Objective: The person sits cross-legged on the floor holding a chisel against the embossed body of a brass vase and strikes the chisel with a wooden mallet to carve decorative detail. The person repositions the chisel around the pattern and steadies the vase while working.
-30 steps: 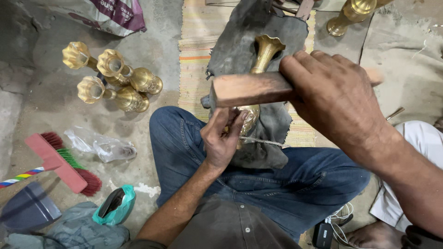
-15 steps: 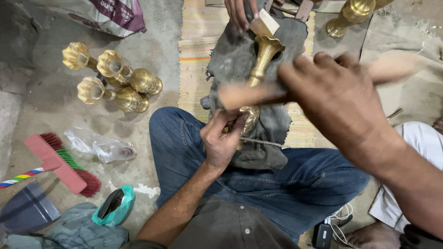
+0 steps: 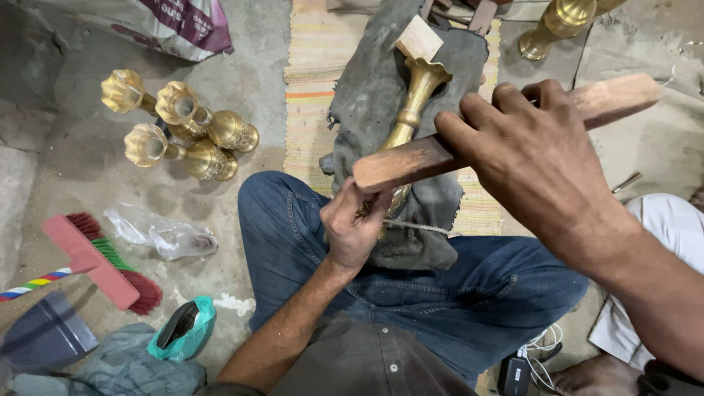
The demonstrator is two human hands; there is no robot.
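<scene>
A brass vase-shaped piece (image 3: 415,103) lies on a dark grey cloth (image 3: 374,95) over my lap, its flared mouth pointing away. My left hand (image 3: 353,227) grips its lower end near my knee, together with a small tool I cannot make out. My right hand (image 3: 539,158) holds a flat wooden bat (image 3: 411,161) raised across the brass piece. A small wooden block (image 3: 419,38) sits at the vase's mouth.
Three finished brass pieces (image 3: 183,128) lie on the concrete floor at left. A red brush (image 3: 95,260), crumpled plastic (image 3: 165,235), a green pouch (image 3: 183,330) and a dark dustpan (image 3: 44,337) are near my left knee. More brass (image 3: 561,22) stands top right, on a striped mat (image 3: 308,95).
The wooden bat has swung over the brass piece and is raised again. Another person's hand that reached in at the top placed the wooden block and has withdrawn.
</scene>
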